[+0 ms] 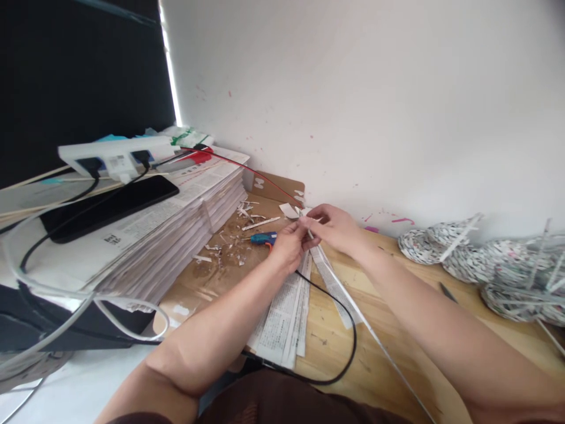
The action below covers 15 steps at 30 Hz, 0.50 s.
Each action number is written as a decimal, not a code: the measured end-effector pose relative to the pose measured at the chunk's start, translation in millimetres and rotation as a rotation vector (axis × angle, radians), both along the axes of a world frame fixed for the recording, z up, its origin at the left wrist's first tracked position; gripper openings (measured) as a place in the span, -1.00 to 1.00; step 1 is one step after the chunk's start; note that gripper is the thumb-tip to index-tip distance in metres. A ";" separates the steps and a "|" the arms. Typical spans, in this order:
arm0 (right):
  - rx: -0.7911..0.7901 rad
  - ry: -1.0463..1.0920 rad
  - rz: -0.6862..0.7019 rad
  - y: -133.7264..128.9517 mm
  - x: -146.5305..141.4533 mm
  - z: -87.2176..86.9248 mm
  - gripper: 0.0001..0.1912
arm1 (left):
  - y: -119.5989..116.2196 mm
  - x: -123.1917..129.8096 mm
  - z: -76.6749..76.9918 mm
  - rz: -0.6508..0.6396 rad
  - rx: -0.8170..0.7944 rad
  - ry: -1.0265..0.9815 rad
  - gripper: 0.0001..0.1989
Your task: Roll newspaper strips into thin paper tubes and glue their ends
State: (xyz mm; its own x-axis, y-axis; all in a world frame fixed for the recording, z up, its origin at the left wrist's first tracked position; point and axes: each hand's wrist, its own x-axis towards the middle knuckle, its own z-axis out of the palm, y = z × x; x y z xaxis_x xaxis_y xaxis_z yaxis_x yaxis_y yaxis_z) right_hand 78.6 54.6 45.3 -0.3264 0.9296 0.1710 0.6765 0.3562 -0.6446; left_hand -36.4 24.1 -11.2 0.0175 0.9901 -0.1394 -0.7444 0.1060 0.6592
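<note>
Paper rod [383, 347], thin and pale, slants over the counter [331, 330] from the meeting hands toward the person's body. Fingers of the left hand [289, 244] and right hand [331, 227] seem to pinch its upper end, though the grip is small and blurred. Its lower length looks formed, the gripped end perhaps unfinished. Flat newspaper strips [280, 321] lie unrolled; woven paper coils [468, 256] stand at right.

Dark brown top [282, 401], apparently short-sleeved, bare forearms [229, 315], bare left hand [289, 244], bare right hand [333, 227]
</note>
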 end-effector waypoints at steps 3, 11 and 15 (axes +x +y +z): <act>0.045 -0.068 -0.036 8.3 -16.1 -2.2 -0.65 | -0.6 1.5 0.7 0.003 -0.015 0.018 -0.90; -0.322 0.256 -0.007 21.3 -13.5 -4.6 -0.70 | -3.4 2.3 4.3 -0.023 -0.028 -0.004 -0.87; -0.120 0.088 -0.083 17.1 -15.7 -0.3 -0.68 | -3.8 2.6 5.0 0.014 -0.050 -0.017 -0.93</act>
State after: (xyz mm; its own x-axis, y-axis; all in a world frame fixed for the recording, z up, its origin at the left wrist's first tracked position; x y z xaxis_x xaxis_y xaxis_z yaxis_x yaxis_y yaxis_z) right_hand 62.9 71.7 45.0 -0.2366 0.9681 0.0822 0.6392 0.2188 -0.7372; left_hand -33.8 20.3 -6.2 0.0060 0.9821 -0.1883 -0.7568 0.1275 0.6410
